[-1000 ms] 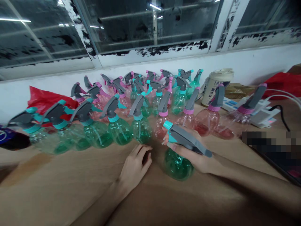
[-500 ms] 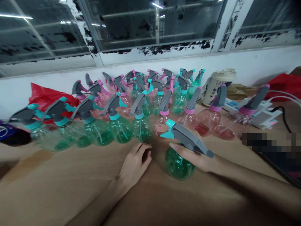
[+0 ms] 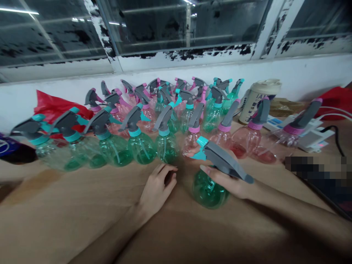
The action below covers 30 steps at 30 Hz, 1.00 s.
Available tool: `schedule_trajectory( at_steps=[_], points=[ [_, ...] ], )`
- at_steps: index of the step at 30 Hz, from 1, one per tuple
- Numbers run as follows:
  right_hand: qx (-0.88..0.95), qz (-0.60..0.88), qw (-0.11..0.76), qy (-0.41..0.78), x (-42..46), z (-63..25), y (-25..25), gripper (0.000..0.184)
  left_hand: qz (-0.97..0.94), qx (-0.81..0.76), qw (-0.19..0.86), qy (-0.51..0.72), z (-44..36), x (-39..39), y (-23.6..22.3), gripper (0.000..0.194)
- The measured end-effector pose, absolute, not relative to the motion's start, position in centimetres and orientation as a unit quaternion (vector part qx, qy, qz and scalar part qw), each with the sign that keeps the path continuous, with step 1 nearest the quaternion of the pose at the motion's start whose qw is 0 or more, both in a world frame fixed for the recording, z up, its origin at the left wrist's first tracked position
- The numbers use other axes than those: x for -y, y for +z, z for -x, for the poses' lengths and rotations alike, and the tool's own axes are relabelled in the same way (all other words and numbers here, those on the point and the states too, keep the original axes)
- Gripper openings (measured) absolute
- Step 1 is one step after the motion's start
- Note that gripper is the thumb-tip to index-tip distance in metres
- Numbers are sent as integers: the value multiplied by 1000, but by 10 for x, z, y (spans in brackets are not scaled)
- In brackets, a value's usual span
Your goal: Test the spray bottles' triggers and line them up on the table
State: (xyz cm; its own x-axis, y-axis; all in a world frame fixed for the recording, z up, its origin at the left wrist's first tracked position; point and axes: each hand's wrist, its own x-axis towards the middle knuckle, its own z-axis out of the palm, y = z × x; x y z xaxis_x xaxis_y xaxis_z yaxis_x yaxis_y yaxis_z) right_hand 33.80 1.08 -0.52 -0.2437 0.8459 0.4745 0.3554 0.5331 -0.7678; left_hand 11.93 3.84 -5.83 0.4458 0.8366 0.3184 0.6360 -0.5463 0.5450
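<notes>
My right hand (image 3: 228,181) is closed around the neck of a green spray bottle (image 3: 209,190) with a grey and teal trigger head (image 3: 220,159); the bottle stands on the brown table (image 3: 68,212). Fingers loosely curled, my left hand (image 3: 158,189) rests on the table just left of that bottle and holds nothing. Directly behind both hands stands a row of green spray bottles (image 3: 140,146) and pink spray bottles (image 3: 247,141).
Several more spray bottles crowd back to the white wall. A red plastic bag (image 3: 52,108) lies at far left, a lidded paper cup (image 3: 258,99) and a white power strip (image 3: 308,137) at right. A dark flat object sits at the right edge.
The bottle in my right hand has turned slightly, its nozzle lifting clear of my fingers. The view has shifted a little; my left hand stays put.
</notes>
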Motion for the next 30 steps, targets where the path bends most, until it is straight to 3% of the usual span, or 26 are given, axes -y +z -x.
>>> schedule_trajectory(
  at_steps=[9, 15, 22, 30],
  points=[
    [734, 389, 496, 253, -13, -334, 0, 4, -831, -439, 171, 295, -119, -39, -58, 17],
    [731, 403, 496, 240, -14, -333, 1, 6, -829, -442, 176, 296, -119, -39, -59, 17],
    [732, 413, 474, 264, -10, -336, 4, 34, -828, -441, 179, 295, -120, -39, -59, 17],
    [718, 447, 470, 252, -10, -337, -1, 26, -829, -446, 182, 283, -120, -39, -58, 18]
  ],
)
